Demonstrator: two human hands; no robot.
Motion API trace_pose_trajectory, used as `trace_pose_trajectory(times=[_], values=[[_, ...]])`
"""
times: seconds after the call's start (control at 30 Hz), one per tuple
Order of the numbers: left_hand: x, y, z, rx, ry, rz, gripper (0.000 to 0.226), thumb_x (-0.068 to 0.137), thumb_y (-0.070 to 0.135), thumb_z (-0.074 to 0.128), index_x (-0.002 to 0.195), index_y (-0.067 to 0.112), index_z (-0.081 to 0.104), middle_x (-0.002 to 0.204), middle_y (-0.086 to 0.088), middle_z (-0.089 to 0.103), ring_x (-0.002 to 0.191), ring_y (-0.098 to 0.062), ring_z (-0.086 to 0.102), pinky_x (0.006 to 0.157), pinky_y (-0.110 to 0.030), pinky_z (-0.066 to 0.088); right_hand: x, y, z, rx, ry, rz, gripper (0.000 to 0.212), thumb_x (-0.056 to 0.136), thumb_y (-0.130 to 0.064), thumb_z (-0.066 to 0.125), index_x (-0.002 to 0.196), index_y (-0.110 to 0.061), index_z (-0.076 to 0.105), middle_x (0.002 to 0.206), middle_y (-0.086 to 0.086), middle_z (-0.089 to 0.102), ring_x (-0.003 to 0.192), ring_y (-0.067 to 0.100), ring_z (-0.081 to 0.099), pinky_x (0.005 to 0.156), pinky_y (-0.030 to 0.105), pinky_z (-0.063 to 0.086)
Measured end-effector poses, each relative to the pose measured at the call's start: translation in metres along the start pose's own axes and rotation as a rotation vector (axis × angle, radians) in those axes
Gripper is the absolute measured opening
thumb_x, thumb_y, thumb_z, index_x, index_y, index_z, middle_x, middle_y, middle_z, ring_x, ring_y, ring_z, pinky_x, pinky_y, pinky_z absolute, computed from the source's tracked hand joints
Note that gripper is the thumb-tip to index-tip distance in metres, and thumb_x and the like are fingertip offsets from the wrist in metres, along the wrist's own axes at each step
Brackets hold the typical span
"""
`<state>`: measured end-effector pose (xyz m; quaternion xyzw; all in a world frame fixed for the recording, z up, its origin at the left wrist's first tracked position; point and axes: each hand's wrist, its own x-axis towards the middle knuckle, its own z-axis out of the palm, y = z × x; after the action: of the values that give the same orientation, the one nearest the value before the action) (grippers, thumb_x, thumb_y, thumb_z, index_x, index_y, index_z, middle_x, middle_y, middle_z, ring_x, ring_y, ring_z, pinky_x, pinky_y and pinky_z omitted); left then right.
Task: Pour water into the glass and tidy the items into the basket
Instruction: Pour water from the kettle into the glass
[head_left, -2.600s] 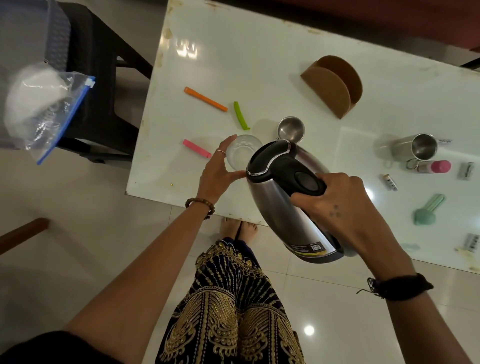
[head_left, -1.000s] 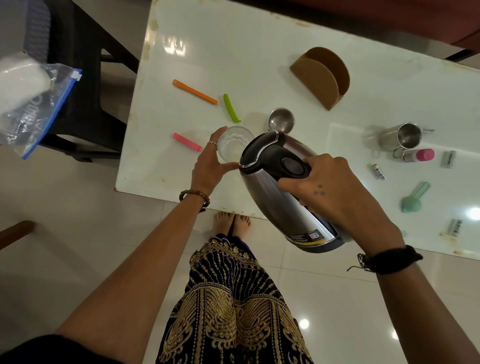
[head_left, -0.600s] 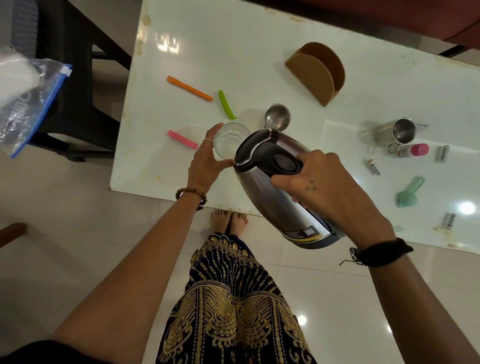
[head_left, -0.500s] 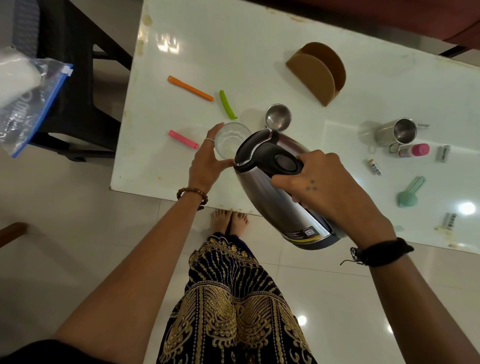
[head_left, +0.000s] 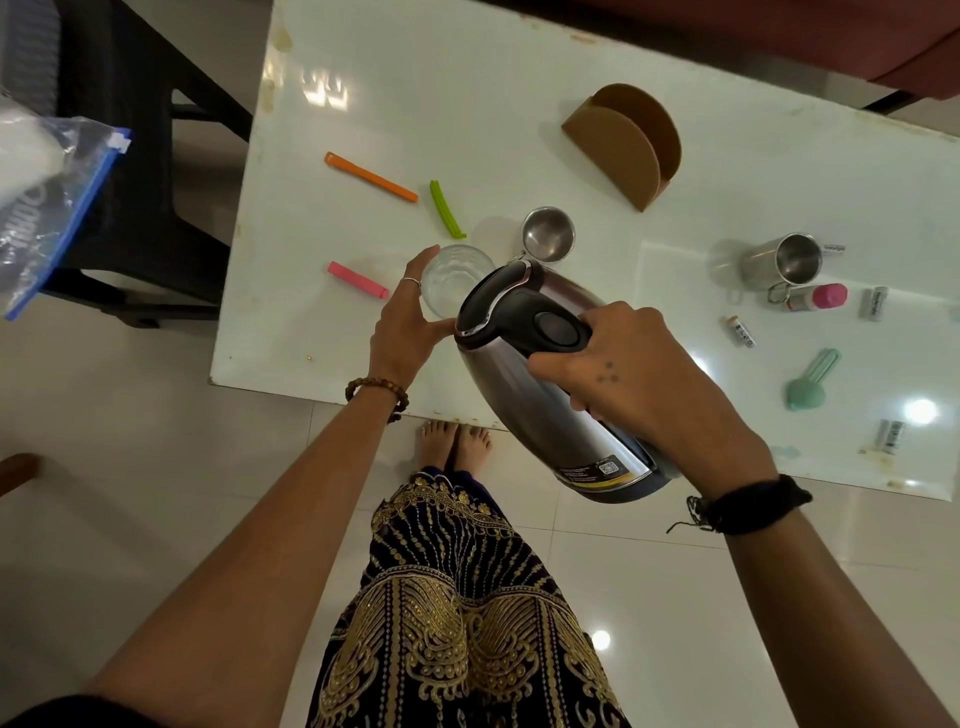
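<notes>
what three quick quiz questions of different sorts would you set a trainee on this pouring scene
1. True or false: the kettle stands upright on the table.
2. Which hand steadies the glass? A) left hand B) right hand C) neither
3. Fill in: the clip lying nearest the left hand is coloured ____.

Key
1. False: the right hand holds it by the black handle, tilted with its lid end toward the glass.
2. A: the left hand curls around the glass's side.
3. Pink: the pink clip lies just left of the hand; the orange clip and green clip lie farther off.
</notes>
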<state>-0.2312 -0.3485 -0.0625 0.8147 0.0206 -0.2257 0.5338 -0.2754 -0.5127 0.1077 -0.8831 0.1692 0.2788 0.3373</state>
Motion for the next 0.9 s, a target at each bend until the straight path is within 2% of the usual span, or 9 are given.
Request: trace_pose_trajectory(times=[0.1, 0.23, 0.37, 0.5, 0.57, 0.77, 0.9], values=[[-0.0010, 0.0018, -0.0001, -0.013, 0.008, -0.018, 0.079, 0.073, 0.016, 0.076, 0.139, 0.016, 0.032, 0.140, -0.005, 0.044, 0.126, -0.025, 0.044, 0.104, -0.045, 0.040, -0.0002, 0.0006, -0.0004, 0.004, -0.008, -0.001, 0.035, 0.069, -0.036, 0.061, 0.073, -0.001, 0.061, 0.064, 0.020, 0.066, 0.051, 0.024, 0.051, 0.054, 0.034, 0.047], [-0.0009, 0.0020, -0.0005, -0.023, 0.014, -0.021, 0.079, 0.072, 0.015, 0.076, 0.138, 0.017, 0.033, 0.139, -0.005, 0.046, 0.125, -0.025, 0.045, 0.104, -0.045, 0.040, -0.0002, 0.0009, -0.0005, -0.009, -0.004, -0.003, 0.037, 0.070, -0.036, 0.062, 0.075, 0.001, 0.061, 0.066, 0.022, 0.067, 0.051, 0.024, 0.052, 0.058, 0.040, 0.053], [-0.0012, 0.0016, 0.0003, -0.023, 0.013, -0.018, 0.080, 0.071, 0.016, 0.077, 0.138, 0.017, 0.033, 0.139, -0.004, 0.045, 0.125, -0.024, 0.045, 0.105, -0.044, 0.040, 0.0007, 0.0004, 0.0003, -0.021, -0.003, 0.012, 0.034, 0.069, -0.035, 0.061, 0.072, 0.000, 0.060, 0.067, 0.022, 0.067, 0.051, 0.023, 0.051, 0.058, 0.040, 0.053], [-0.0016, 0.0018, 0.0004, -0.033, 0.014, -0.017, 0.080, 0.072, 0.014, 0.077, 0.138, 0.015, 0.033, 0.140, -0.005, 0.045, 0.126, -0.025, 0.044, 0.105, -0.045, 0.039, -0.0002, -0.0007, 0.0004, -0.013, -0.009, 0.004, 0.033, 0.070, -0.035, 0.060, 0.074, -0.002, 0.060, 0.060, 0.016, 0.062, 0.052, 0.023, 0.051, 0.060, 0.038, 0.053], [-0.0013, 0.0016, 0.0001, -0.023, 0.017, -0.016, 0.080, 0.072, 0.014, 0.076, 0.139, 0.015, 0.032, 0.140, -0.005, 0.045, 0.126, -0.024, 0.044, 0.104, -0.044, 0.040, -0.0004, -0.0012, -0.0001, -0.010, -0.010, 0.003, 0.033, 0.070, -0.035, 0.060, 0.074, -0.003, 0.059, 0.059, 0.013, 0.061, 0.052, 0.024, 0.053, 0.060, 0.037, 0.053], [-0.0004, 0.0004, 0.0002, -0.001, 0.016, 0.008, 0.079, 0.073, 0.017, 0.076, 0.138, 0.014, 0.032, 0.141, -0.004, 0.044, 0.127, -0.023, 0.044, 0.105, -0.039, 0.040, 0.0012, -0.0047, -0.0016, -0.004, -0.020, 0.011, 0.033, 0.067, -0.036, 0.060, 0.072, -0.003, 0.059, 0.066, 0.020, 0.065, 0.054, 0.026, 0.054, 0.062, 0.041, 0.055], [-0.0012, -0.0001, -0.0002, -0.010, 0.021, 0.030, 0.078, 0.072, 0.021, 0.076, 0.137, 0.015, 0.033, 0.139, -0.004, 0.045, 0.124, -0.022, 0.046, 0.098, -0.031, 0.040, 0.0028, -0.0061, -0.0010, -0.003, -0.029, 0.027, 0.028, 0.067, -0.034, 0.062, 0.069, -0.007, 0.058, 0.063, 0.016, 0.064, 0.052, 0.025, 0.053, 0.059, 0.039, 0.054]])
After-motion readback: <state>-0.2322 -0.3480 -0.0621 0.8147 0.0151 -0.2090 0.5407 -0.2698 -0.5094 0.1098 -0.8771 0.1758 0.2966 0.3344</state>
